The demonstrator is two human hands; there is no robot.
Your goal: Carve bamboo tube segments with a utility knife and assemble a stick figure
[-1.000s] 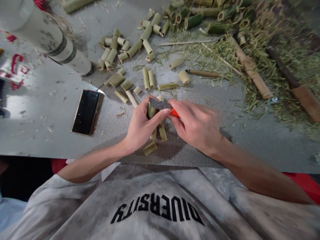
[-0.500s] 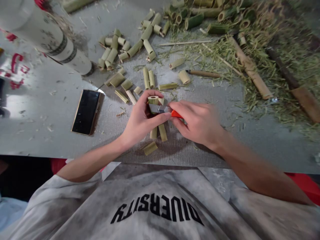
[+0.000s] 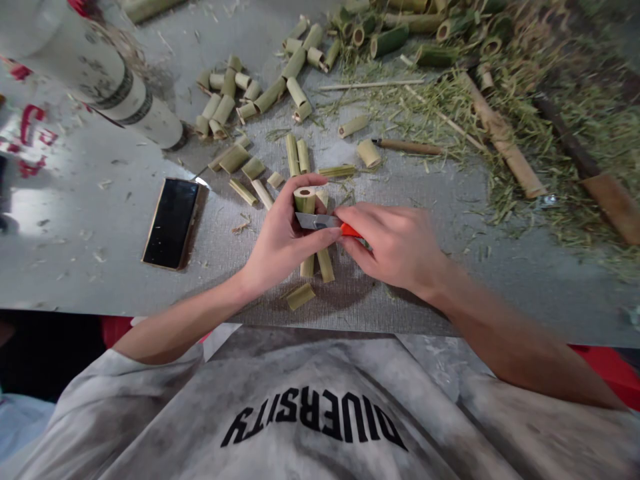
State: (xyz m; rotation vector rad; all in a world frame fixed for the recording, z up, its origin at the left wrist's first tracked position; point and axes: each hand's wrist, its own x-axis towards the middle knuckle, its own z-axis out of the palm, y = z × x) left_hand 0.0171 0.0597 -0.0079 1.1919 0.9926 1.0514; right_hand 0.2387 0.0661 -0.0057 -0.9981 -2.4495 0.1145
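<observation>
Our left hand (image 3: 280, 243) has fingers curled around a short bamboo tube (image 3: 305, 199) held upright above the table (image 3: 500, 267), while our right hand (image 3: 395, 243) pinches an orange-handled knife (image 3: 320, 221), blade against the tube's side.

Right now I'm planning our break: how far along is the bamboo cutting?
Done: short tubes piled and split strips on the table. In hand: the left hand holds a bamboo tube, the right hand sets a utility knife against it. Left: longer green pieces lie beyond.
</observation>
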